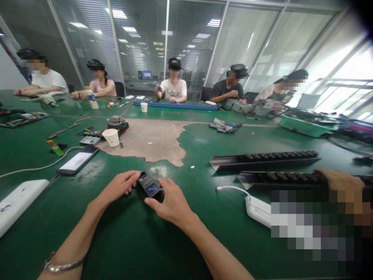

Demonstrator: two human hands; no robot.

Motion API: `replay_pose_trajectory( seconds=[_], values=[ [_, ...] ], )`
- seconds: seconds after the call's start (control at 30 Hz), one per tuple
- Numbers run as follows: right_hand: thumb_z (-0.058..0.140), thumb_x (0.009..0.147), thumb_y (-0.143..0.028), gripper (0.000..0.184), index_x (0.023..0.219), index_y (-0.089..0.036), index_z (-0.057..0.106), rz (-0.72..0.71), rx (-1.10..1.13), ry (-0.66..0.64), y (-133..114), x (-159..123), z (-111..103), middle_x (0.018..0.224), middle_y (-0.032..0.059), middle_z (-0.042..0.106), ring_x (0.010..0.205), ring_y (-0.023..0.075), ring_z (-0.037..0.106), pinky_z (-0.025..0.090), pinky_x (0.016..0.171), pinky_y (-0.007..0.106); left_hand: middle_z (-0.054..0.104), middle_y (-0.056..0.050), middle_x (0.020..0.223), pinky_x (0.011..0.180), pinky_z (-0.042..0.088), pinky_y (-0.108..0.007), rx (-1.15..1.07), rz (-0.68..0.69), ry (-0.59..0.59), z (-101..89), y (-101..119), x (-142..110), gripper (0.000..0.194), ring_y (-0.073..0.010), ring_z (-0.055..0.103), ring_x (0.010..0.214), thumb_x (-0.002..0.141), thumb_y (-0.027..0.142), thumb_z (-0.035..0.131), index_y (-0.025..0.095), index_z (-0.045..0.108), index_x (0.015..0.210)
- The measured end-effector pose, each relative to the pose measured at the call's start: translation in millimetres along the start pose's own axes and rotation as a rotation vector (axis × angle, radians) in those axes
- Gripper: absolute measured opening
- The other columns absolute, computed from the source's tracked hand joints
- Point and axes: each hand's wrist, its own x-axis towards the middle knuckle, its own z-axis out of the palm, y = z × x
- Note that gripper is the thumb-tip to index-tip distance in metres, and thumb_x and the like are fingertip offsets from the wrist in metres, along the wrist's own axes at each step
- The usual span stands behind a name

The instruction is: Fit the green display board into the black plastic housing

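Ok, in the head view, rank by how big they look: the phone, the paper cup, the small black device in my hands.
1. Phone
2. Black device
3. Paper cup
Device and cup look close; the cup sits farther away, so that order is unsure.

Head camera looks forward and down, close over the green table (pixel 122 241).

my feed is bright and even: ceiling panels (pixel 129 29) glow overhead, the windows (pixel 346 77) at right blow out white. soft sheen on the green counter (pixel 204 140), faint shadows under my hands. edges bow, top-right corner vignettes dark.
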Motion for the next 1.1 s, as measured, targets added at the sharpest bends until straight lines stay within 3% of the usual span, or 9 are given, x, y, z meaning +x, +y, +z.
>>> replay_pose_trajectory(
  seconds=[0.3, 0.67, 0.97, 1.1],
  values=[
    [0.066, 0.081, -0.04, 0.023, 0.09, -0.02, 0.059, -0.014, 0.009, 0.019, -2, -2, 9, 0.086, 0.0044, 0.059, 0.077, 0.0189, 0.056, 0.044, 0.071, 0.03, 0.066, -0.005, 0.091, 0.05, 0.048, -0.024, 0.084, -0.004, -0.01, 0.2, 4, -1, 0.06, -0.0153, 0.058, 0.061, 0.084, 0.058, 0.058, 0.021, 0.055, 0.131],
    [0.067, 0.08, -0.037, 0.023, 0.094, -0.02, 0.06, -0.02, 0.035, 0.044, -4, -1, 11, 0.089, 0.0051, 0.06, 0.082, 0.0204, 0.058, 0.046, 0.076, 0.031, 0.064, -0.002, 0.08, 0.049, 0.047, -0.024, 0.063, 0.02, 0.018, -0.1, 7, -3, 0.059, -0.0145, 0.057, 0.058, 0.084, 0.057, 0.059, 0.019, 0.056, 0.13],
    [0.066, 0.079, -0.033, 0.018, 0.09, -0.019, 0.061, -0.028, 0.065, 0.103, -7, -1, 11, 0.086, 0.0042, 0.06, 0.076, 0.0186, 0.056, 0.045, 0.069, 0.029, 0.058, 0.0, 0.075, 0.049, 0.046, -0.022, -0.083, 0.052, 0.019, -3.0, 2, -3, 0.056, -0.0115, 0.053, 0.055, 0.095, 0.058, 0.037, 0.018, 0.056, 0.128],
    [0.064, 0.08, -0.03, 0.016, 0.092, -0.019, 0.062, -0.049, 0.147, 0.17, -10, 2, 3, 0.083, 0.003, 0.059, 0.075, 0.0174, 0.055, 0.044, 0.068, 0.027, 0.059, -0.002, 0.071, 0.047, 0.044, -0.021, -0.075, 0.022, 0.045, -3.4, -3, -1, 0.061, -0.0112, 0.052, 0.052, 0.093, 0.063, 0.034, 0.013, 0.063, 0.113]
  ],
)
